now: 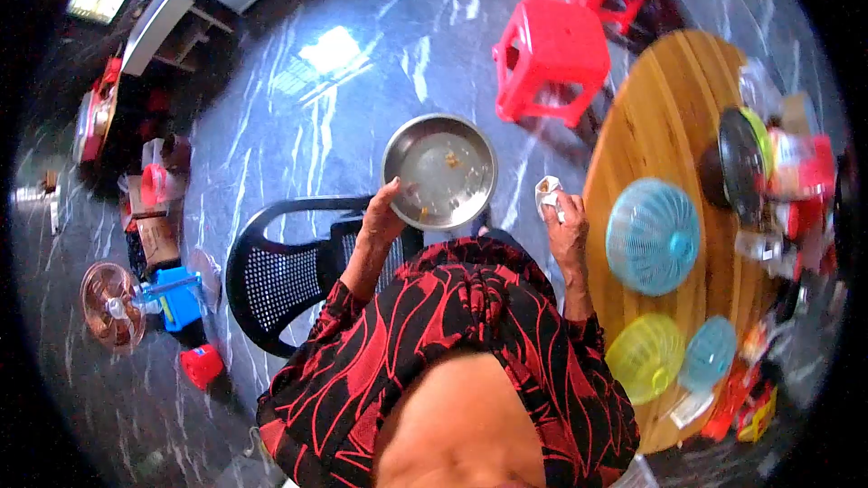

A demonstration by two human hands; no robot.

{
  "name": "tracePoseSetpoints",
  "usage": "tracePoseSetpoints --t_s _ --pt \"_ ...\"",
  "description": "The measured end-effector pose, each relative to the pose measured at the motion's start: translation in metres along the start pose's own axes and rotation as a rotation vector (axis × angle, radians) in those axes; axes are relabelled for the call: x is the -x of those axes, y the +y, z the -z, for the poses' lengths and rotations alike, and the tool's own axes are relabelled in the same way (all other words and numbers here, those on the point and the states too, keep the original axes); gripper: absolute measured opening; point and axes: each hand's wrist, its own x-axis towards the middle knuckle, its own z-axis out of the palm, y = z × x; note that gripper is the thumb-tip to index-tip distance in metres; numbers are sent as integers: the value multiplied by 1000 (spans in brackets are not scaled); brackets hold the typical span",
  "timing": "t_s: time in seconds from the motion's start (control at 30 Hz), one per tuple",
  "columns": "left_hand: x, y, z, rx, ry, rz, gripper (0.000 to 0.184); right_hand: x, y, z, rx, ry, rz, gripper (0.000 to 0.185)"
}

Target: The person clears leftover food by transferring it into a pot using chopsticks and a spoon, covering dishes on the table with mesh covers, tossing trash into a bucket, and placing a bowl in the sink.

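Observation:
My left hand (384, 213) grips the rim of a round metal bowl (440, 172), with the thumb over the edge and the fingers hidden beneath. Small yellowish food scraps (453, 159) lie on the bowl's bottom. To the right, apart from the bowl, my right hand (567, 220) is closed on a crumpled white tissue (548, 192) that carries a brownish stain. The wooden table's edge is just beyond that hand.
A black mesh-backed chair (280, 280) stands at my left. On the right, the wooden table (646, 108) bears a blue mesh cover (653, 236), a yellow basket (646, 358) and packages. Red stools (553, 59) stand ahead. A fan (113, 307) is at far left.

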Motion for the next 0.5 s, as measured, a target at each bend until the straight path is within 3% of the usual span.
tracePoseSetpoints --t_s 0.17,0.2,0.4,0.43,0.5 --pt "-47 71 12 102 105 -158 47 -130 -65 -49 -42 -115 219 24" --pt "-6 94 29 133 99 -152 47 -97 -114 -54 -18 -139 199 24" --pt "68 213 61 265 196 -333 50 -140 -297 -111 -117 -364 419 22" --pt "106 189 44 265 177 -323 52 -99 -294 -80 -115 -355 424 22" --pt "125 232 58 257 180 -297 55 -100 -341 -95 -120 -348 435 20"
